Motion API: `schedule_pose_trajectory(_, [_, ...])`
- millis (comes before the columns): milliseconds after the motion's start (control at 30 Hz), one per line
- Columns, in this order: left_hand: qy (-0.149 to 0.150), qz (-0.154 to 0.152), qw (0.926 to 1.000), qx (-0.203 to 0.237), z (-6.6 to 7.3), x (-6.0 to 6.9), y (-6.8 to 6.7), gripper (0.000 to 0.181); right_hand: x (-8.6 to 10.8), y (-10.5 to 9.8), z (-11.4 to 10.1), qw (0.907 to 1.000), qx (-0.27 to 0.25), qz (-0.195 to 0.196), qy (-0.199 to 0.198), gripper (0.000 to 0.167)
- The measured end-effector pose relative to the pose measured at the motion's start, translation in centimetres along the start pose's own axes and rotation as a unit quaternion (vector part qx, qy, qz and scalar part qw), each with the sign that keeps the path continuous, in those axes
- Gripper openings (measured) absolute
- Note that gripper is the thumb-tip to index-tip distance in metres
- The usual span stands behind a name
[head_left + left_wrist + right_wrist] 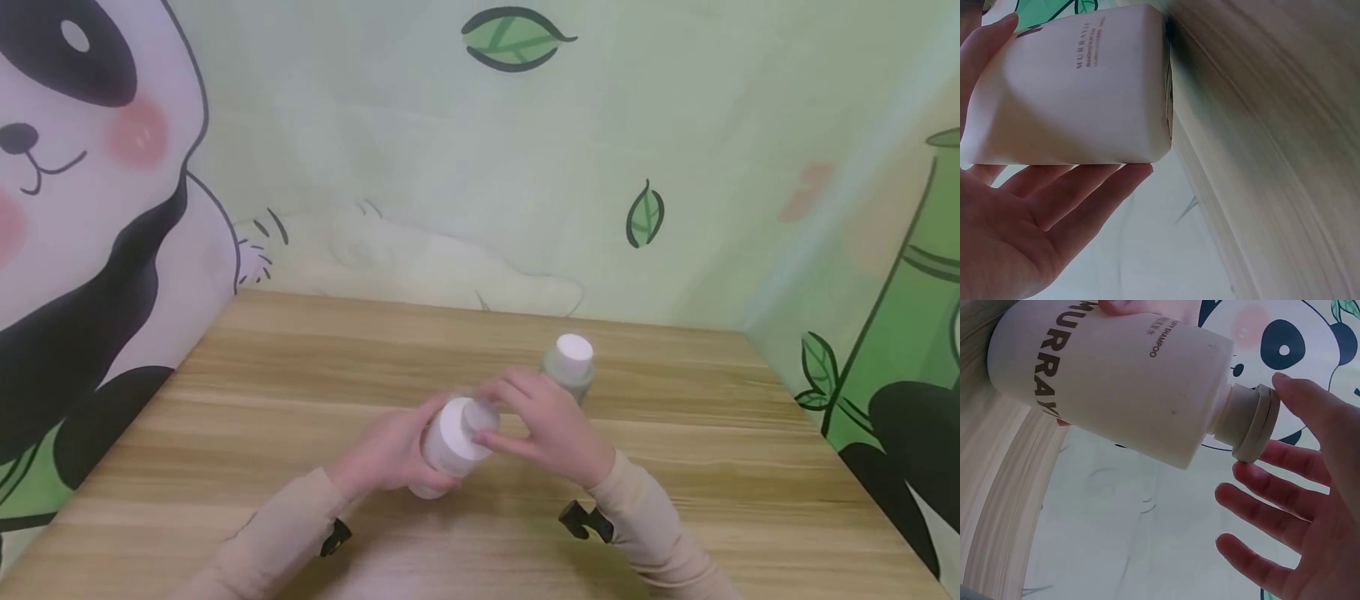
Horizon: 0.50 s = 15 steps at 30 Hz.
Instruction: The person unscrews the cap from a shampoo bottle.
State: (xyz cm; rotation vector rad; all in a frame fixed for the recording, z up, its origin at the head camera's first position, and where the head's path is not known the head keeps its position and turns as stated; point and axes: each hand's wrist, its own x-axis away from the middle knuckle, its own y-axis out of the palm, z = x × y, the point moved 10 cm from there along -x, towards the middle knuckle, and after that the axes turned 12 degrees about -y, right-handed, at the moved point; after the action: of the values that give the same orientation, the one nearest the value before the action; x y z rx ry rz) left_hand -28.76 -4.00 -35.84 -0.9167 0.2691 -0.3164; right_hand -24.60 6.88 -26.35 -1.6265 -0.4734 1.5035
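A white shampoo bottle [444,454] is held tilted above the wooden table, its cap end toward the right hand. My left hand [390,454] grips its body, thumb on one side and fingers on the other. In the left wrist view, fingertips [1138,170] support the bottle's side near its base. My right hand [551,425] pinches the round cap [1254,422] between thumb and fingers; the other fingers are spread beside it. "SHAMPOO" is printed on the bottle in the right wrist view. The cap still sits on the bottle's neck.
A second bottle [573,362], greenish with a white cap, stands upright behind the right hand, partly hidden by it. The wood-grain table [300,358] meets a wall [420,167] painted with a panda and leaves. Black clips [587,521] hang near both wrists.
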Motion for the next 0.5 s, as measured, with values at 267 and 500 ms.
schedule_pose_trajectory(267, [-0.015, -0.006, 0.9997, 0.019, -0.4, 0.1, 0.1, 0.092, -0.1, 0.0, -1.0, 0.9987, -0.020, -0.011, -0.045, 0.042])
schedule_pose_trajectory(500, [0.004, 0.002, 0.9999, 0.009, -0.1, 0.0, -0.1, 0.090, 0.2, 0.0, 0.3, 0.9998, -0.002, -0.011, 0.016, 0.051])
